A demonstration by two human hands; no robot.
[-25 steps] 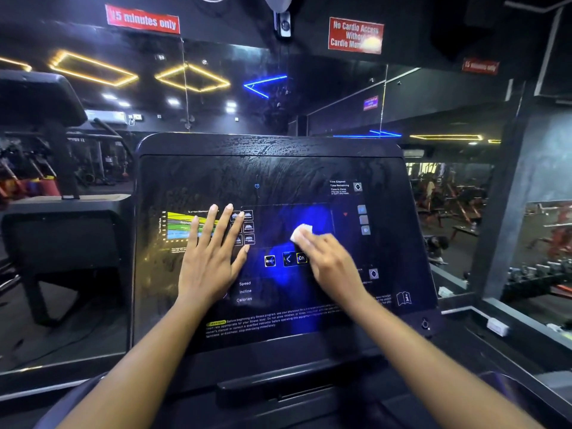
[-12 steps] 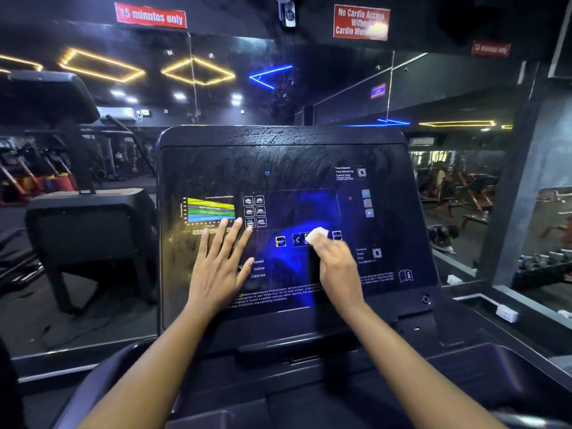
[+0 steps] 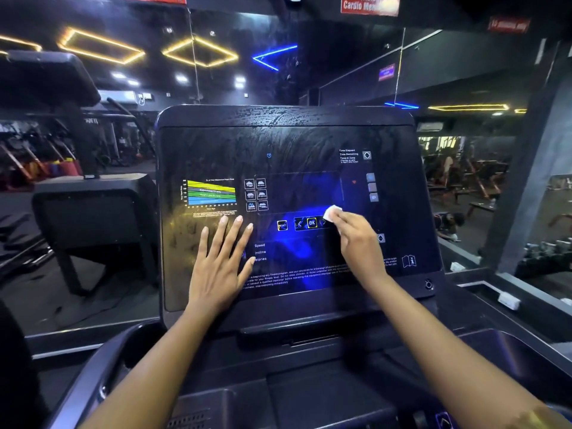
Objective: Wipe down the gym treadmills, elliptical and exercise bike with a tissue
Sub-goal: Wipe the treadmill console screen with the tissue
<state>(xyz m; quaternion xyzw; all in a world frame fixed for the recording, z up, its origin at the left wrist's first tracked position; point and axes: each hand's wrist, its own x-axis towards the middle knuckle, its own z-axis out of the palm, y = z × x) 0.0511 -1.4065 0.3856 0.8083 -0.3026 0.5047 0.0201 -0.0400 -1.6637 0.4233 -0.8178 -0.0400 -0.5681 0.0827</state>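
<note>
We stand at a treadmill [image 3: 325,388] and face its dark console [image 3: 284,140], whose glossy face is streaked. Our left hand [image 3: 221,264] lies flat on the lower left of the console, its fingers [image 3: 230,233] straight and spread apart, the tips just below a coloured chart [image 3: 212,192]. Our right hand [image 3: 356,239] holds a small white tissue [image 3: 332,212], with the fingers curled together and clamped on it. That hand presses the tissue against the console just right of the lit OK button [image 3: 311,222], so only the tissue's upper corner shows past the fingertips. A reset button [image 3: 282,225] sits left of the OK button, between our two hands, and a blue glow spreads over the panel around both. The words Speed and Incline are printed beside the left hand's little finger. To our left stands another dark machine [image 3: 93,218], well apart from ours. Ahead we see yellow diamond lights [image 3: 199,52] and a blue angled light [image 3: 272,57]. A red sign [image 3: 370,6] hangs at the top edge, its text cut off.
</note>
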